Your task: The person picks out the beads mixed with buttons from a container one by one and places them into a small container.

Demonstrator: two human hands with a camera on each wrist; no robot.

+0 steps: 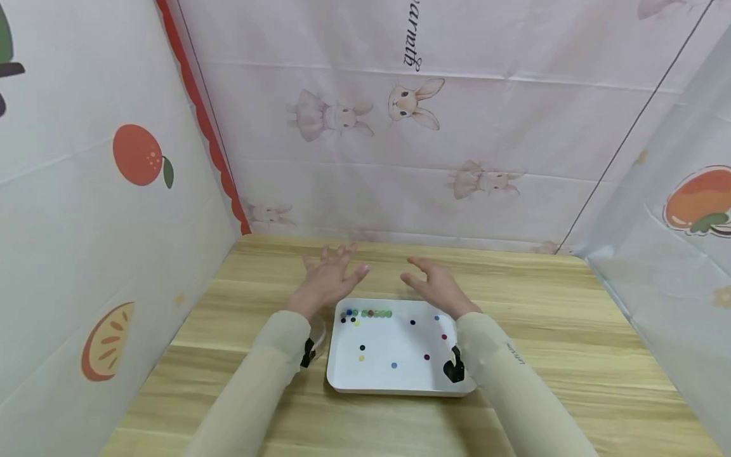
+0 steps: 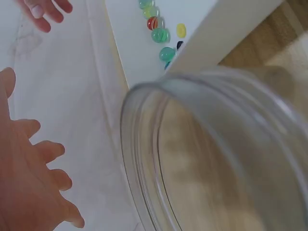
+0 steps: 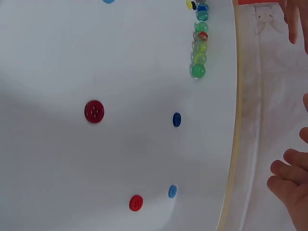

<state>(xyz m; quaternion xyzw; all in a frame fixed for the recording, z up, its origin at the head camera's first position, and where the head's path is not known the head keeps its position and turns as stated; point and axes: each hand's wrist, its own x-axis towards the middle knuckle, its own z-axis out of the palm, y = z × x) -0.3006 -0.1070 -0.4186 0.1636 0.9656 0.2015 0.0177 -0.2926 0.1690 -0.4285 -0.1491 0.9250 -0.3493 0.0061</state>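
Observation:
My left hand (image 1: 327,282) hovers past the tray's back left corner with its fingers spread and holds nothing. My right hand (image 1: 438,289) is above the back right part, fingers loosely extended, also holding nothing. Below both lies a white rectangular tray (image 1: 377,377). A row of coloured glass marbles (image 1: 377,313) runs along its back left edge. Several buttons lie scattered in it, among them a dark red button (image 3: 94,111), a dark blue button (image 3: 177,120) and a yellow button (image 2: 181,31). My right forearm covers the tray's right edge.
A clear round container (image 2: 139,139) stands left of the tray, mostly behind my left wrist in the head view. The wooden table (image 1: 542,330) is bordered by printed cloth walls (image 1: 365,190) at the back and both sides.

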